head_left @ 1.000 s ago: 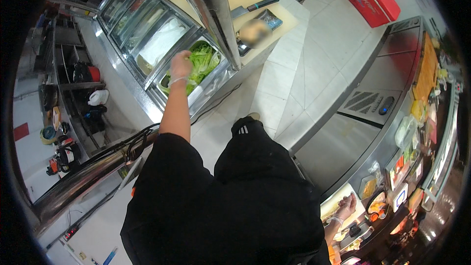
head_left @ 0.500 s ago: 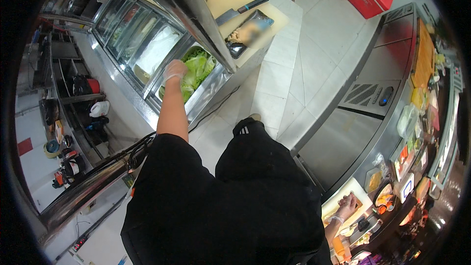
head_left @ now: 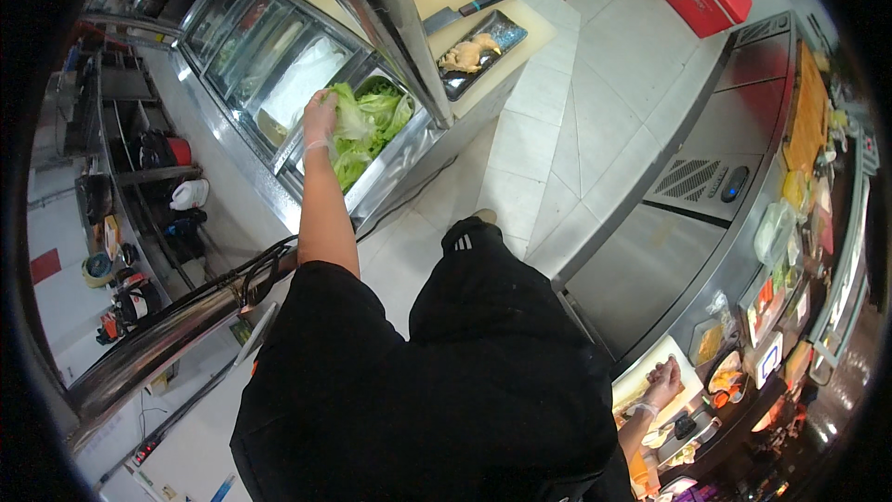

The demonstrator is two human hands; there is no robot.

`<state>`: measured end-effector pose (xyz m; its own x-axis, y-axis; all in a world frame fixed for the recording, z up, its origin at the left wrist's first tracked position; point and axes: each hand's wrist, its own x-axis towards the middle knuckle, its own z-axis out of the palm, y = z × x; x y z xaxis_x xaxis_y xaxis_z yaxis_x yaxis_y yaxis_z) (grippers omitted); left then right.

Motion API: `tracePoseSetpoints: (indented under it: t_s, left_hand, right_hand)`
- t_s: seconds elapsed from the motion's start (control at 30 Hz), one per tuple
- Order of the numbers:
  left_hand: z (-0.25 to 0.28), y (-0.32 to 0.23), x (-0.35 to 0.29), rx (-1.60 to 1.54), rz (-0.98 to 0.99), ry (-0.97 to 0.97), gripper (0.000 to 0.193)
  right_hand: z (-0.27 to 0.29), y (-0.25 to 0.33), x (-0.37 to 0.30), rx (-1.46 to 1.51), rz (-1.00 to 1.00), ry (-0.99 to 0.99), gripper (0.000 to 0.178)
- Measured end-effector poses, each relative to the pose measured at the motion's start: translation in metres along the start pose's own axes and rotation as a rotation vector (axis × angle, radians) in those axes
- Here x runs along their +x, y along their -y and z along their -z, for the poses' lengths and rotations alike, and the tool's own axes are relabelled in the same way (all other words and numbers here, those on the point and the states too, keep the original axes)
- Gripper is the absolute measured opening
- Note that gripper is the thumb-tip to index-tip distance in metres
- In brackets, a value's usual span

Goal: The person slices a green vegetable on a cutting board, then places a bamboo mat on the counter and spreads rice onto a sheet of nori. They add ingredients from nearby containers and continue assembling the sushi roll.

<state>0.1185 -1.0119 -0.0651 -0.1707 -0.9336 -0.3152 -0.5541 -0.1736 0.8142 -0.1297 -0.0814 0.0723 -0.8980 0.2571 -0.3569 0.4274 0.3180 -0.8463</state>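
Note:
My left hand (head_left: pixel 321 118), in a clear plastic glove, is closed on a lettuce leaf (head_left: pixel 345 112). It lifts the leaf at the left side of a steel bin (head_left: pixel 429 121) heaped with green lettuce (head_left: pixel 376 116). Far off to the lower right, my right hand (head_left: pixel 662 386), also gloved, rests over a pale cutting board (head_left: pixel 662 351). Its fingers look curled over a small brownish piece. What that piece is, I cannot make out.
A knife (head_left: pixel 471 9) and a black tray (head_left: pixel 506 33) of pale cooked meat lie on the yellowish board beyond the bin. A steel post (head_left: pixel 381 9) rises beside the lettuce. Lidded bins (head_left: pixel 251 60) stand left; a steel fridge counter (head_left: pixel 650 260) with food runs along the right.
My left hand has shifted slightly left and up and now holds a lettuce leaf raised from the pile. The right hand stays over the board.

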Motion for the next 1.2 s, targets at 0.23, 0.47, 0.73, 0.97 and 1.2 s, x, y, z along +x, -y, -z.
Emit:
tracePoseSetpoints:
  t_s: [0.23, 0.47, 0.73, 0.97, 1.2]
  left_hand:
    - [-0.01, -0.023, -0.037, -0.478, 0.112, 0.237, 0.046]
    - [-0.026, 0.008, -0.021, -0.731, 0.163, 0.179, 0.055]
    - [-0.025, 0.032, 0.005, -0.242, 0.165, 0.021, 0.061]
    - [-0.036, -0.036, -0.11, -0.59, -0.115, -0.093, 0.064]
    - [-0.073, -0.026, -0.194, -0.587, -0.122, 0.153, 0.045]
  right_hand:
    - [0.007, -0.002, 0.0, 0.039, -0.044, -0.016, 0.029]
    - [-0.006, 0.007, -0.011, 0.038, -0.059, -0.056, 0.027]
    - [-0.012, -0.002, -0.013, 0.018, -0.076, -0.067, 0.027]
    - [-0.056, 0.017, -0.008, 0.063, -0.064, 0.02, 0.03]
    - [-0.165, 0.078, -0.018, 0.003, 0.1, 0.461, 0.034]
